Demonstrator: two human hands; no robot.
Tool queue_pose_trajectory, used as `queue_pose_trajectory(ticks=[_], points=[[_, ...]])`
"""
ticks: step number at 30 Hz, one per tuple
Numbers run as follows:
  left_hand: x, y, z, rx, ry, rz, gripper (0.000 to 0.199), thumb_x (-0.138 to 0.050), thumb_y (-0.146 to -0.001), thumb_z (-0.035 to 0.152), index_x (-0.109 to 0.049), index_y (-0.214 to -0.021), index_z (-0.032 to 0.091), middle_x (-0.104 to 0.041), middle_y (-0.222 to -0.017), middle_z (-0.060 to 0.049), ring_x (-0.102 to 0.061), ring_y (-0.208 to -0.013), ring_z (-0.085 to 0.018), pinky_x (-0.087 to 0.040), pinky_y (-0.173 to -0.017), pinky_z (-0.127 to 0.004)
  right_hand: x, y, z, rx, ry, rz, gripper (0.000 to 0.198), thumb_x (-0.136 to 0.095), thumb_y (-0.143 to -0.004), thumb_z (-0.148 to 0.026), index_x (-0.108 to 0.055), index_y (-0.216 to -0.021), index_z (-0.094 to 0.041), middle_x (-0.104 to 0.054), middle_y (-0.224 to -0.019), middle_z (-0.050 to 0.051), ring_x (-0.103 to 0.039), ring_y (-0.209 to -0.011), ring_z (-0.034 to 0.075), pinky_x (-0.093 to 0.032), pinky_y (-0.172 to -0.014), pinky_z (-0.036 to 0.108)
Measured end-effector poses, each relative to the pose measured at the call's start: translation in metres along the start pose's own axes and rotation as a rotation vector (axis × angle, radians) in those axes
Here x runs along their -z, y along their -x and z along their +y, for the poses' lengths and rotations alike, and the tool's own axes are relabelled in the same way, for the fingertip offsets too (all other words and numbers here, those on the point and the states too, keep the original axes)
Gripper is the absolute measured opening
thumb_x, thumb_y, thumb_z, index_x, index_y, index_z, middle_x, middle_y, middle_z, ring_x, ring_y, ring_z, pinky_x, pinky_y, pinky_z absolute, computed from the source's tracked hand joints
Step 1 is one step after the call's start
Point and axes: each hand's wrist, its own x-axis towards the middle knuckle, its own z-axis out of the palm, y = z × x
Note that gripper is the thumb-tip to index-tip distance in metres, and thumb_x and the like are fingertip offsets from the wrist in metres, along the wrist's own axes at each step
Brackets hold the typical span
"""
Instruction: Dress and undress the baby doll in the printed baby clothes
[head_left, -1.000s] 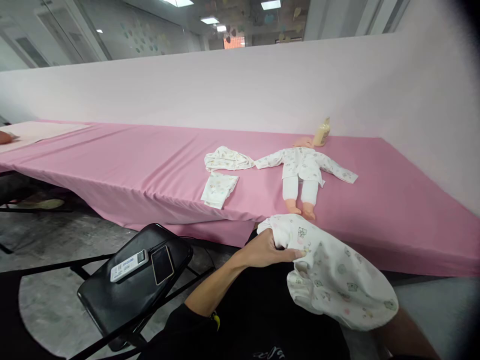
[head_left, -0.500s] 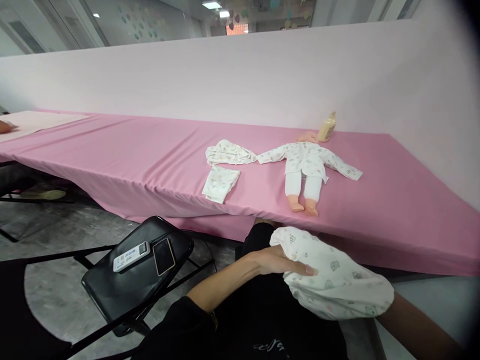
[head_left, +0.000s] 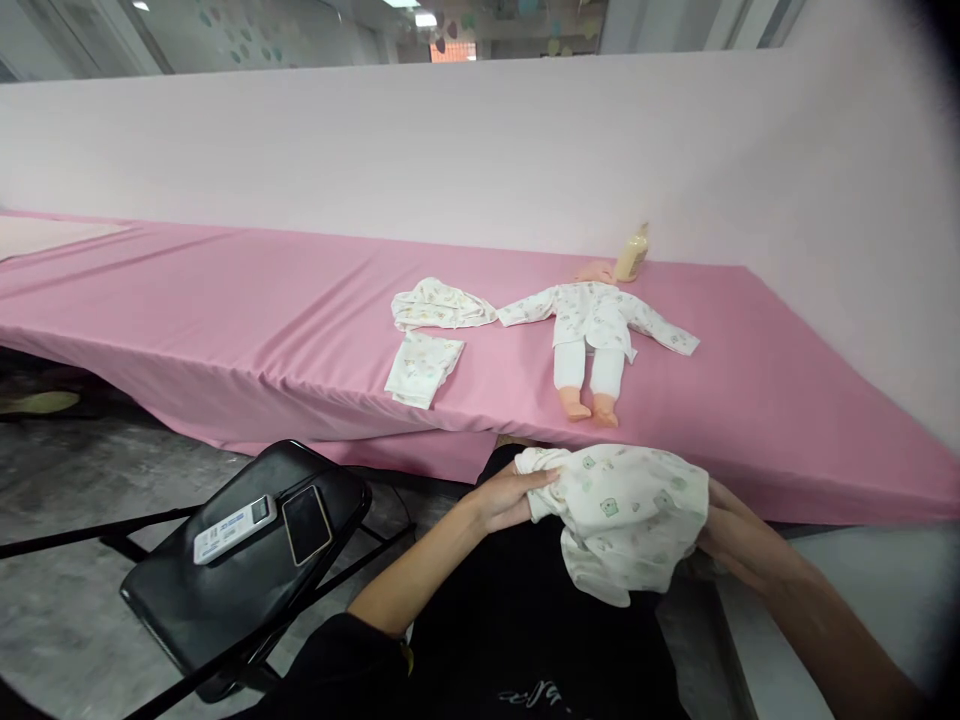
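A white baby garment (head_left: pixel 622 510) printed with small animals hangs bunched above my lap, stretched between my two hands. My left hand (head_left: pixel 517 497) pinches its left end, thumb on top. At the other end my right hand (head_left: pixel 739 530) holds the garment's edge, its fingertips hidden by the cloth. Beyond them on the table lies a baby doll (head_left: pixel 592 325) on its back, arms spread, in a printed white top and white leggings with bare feet. A crumpled printed cloth (head_left: pixel 439 305) touches the doll's sleeve, and a folded printed cloth (head_left: pixel 425 368) lies nearer the edge.
The long table has a pink cover (head_left: pixel 300 290) and a pale wall (head_left: pixel 375 150) behind it. A lotion pump bottle (head_left: pixel 632 254) stands by the doll's head. To my left, a black folding chair (head_left: pixel 225 610) carries a phone (head_left: pixel 307 525) and a white device (head_left: pixel 235 529).
My right hand has come partly out of the garment, showing its wrist and back. The garment has bunched up shorter. My view has shifted slightly to the right.
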Motion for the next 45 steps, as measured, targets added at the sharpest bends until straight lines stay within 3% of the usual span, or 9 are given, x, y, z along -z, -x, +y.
queue_pose_trajectory(ticks=[7,12,16,22,28,36,39,42,45], points=[[-0.01,-0.009,-0.038,0.097,0.088,-0.133,0.048,-0.083,-0.075,0.029,-0.068,-0.116,0.008,-0.072,-0.109,-0.016,-0.071,-0.1,-0.024,-0.051,-0.099,-0.038,-0.021,-0.034,-0.016,-0.001,0.029,-0.337,0.045,-0.076,-0.078,-0.038,-0.069,-0.12,-0.023,-0.074,-0.095,0.006,-0.068,-0.094,0.026,-0.058,-0.076,0.035],[-0.016,-0.008,-0.037,-0.027,0.108,0.023,0.041,-0.077,-0.08,0.022,-0.067,-0.117,0.009,-0.072,-0.109,-0.015,-0.071,-0.095,-0.022,-0.051,-0.099,-0.039,-0.027,-0.051,-0.017,0.034,0.123,-0.456,0.038,-0.069,-0.084,-0.035,-0.069,-0.12,-0.024,-0.073,-0.106,0.004,-0.062,-0.113,0.028,-0.054,-0.091,0.037],[-0.014,-0.009,-0.027,-0.136,0.163,0.207,0.032,-0.072,-0.083,0.016,-0.068,-0.114,0.009,-0.072,-0.11,-0.013,-0.07,-0.099,-0.02,-0.052,-0.097,-0.034,-0.02,-0.053,-0.017,0.052,0.182,-0.404,0.039,-0.061,-0.09,-0.043,-0.068,-0.124,-0.026,-0.069,-0.122,0.005,-0.058,-0.12,0.029,-0.047,-0.104,0.041],[-0.003,-0.015,-0.024,-0.036,0.365,0.374,0.019,-0.063,-0.09,0.021,-0.069,-0.103,0.009,-0.074,-0.101,-0.008,-0.07,-0.09,-0.016,-0.053,-0.091,-0.028,-0.013,-0.045,-0.014,0.054,0.296,-0.428,0.038,-0.058,-0.091,-0.049,-0.07,-0.117,-0.023,-0.071,-0.113,0.006,-0.064,-0.107,0.027,-0.047,-0.102,0.046],[-0.009,-0.017,-0.034,0.044,0.343,0.309,0.022,-0.063,-0.089,0.023,-0.069,-0.104,0.007,-0.074,-0.1,-0.011,-0.071,-0.092,-0.019,-0.053,-0.094,-0.032,-0.024,-0.045,-0.007,0.184,0.47,-0.208,0.028,-0.053,-0.095,-0.044,-0.067,-0.097,-0.021,-0.07,-0.092,0.003,-0.063,-0.084,0.021,-0.05,-0.076,0.035],[-0.011,-0.016,-0.035,0.001,0.306,0.137,0.021,-0.066,-0.09,0.023,-0.068,-0.106,0.01,-0.072,-0.1,-0.008,-0.07,-0.091,-0.016,-0.051,-0.094,-0.029,-0.039,-0.043,-0.007,0.531,0.848,-0.15,0.025,-0.047,-0.1,-0.034,-0.069,-0.098,-0.024,-0.06,-0.09,0.005,-0.057,-0.085,0.021,-0.048,-0.077,0.037],[-0.012,-0.019,-0.033,-0.032,0.335,0.126,0.022,-0.067,-0.09,0.024,-0.068,-0.107,0.01,-0.072,-0.104,-0.008,-0.07,-0.096,-0.017,-0.05,-0.098,-0.031,-0.029,-0.05,-0.015,0.568,0.83,-0.084,0.026,-0.047,-0.1,-0.038,-0.069,-0.103,-0.025,-0.061,-0.095,0.007,-0.058,-0.089,0.022,-0.05,-0.078,0.037],[-0.013,-0.025,-0.028,-0.094,0.398,0.147,0.019,-0.066,-0.091,0.024,-0.067,-0.106,0.013,-0.071,-0.113,-0.008,-0.068,-0.107,-0.019,-0.047,-0.106,-0.035,-0.012,-0.075,-0.026,0.588,0.84,0.12,0.026,-0.046,-0.1,-0.036,-0.068,-0.104,-0.023,-0.063,-0.099,0.008,-0.06,-0.092,0.024,-0.051,-0.081,0.039],[-0.014,-0.033,-0.024,-0.13,0.411,0.187,0.018,-0.064,-0.091,0.024,-0.067,-0.106,0.014,-0.07,-0.118,-0.008,-0.067,-0.11,-0.021,-0.046,-0.109,-0.038,0.007,-0.112,-0.034,0.687,1.099,0.162,0.033,-0.037,-0.099,-0.023,-0.069,-0.103,-0.018,-0.064,-0.102,0.013,-0.059,-0.095,0.027,-0.049,-0.086,0.043]])
